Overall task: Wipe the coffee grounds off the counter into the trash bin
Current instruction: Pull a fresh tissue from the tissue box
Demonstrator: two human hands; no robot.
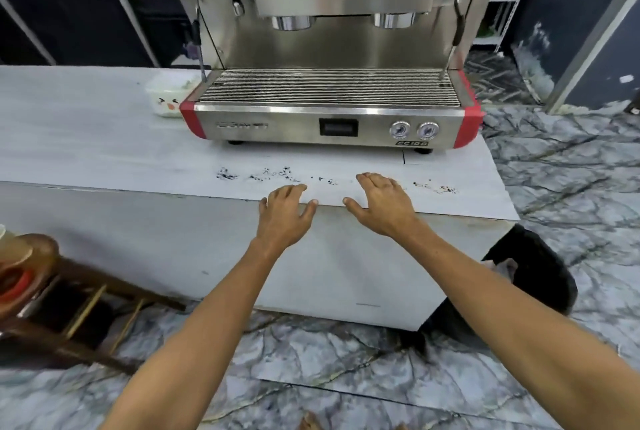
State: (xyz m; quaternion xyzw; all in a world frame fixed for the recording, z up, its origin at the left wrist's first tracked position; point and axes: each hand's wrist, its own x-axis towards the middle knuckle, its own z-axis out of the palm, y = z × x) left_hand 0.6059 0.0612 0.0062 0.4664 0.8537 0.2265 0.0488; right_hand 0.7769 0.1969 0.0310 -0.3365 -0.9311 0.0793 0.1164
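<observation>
Dark coffee grounds (258, 176) lie scattered in a line along the front of the white counter (104, 139), with another patch of grounds (437, 187) further right. My left hand (285, 213) rests at the counter's front edge, fingers relaxed and spread, holding nothing. My right hand (382, 203) lies flat on the counter beside it, fingers straight, between the two patches of grounds. A black trash bin (535, 267) stands on the floor beside the counter's right end, a pale scrap inside it.
A steel and red espresso machine (329, 97) fills the back of the counter. A small white container (166, 97) sits to its left. A brown wooden stool (59, 294) stands at lower left. The floor is grey marble tile.
</observation>
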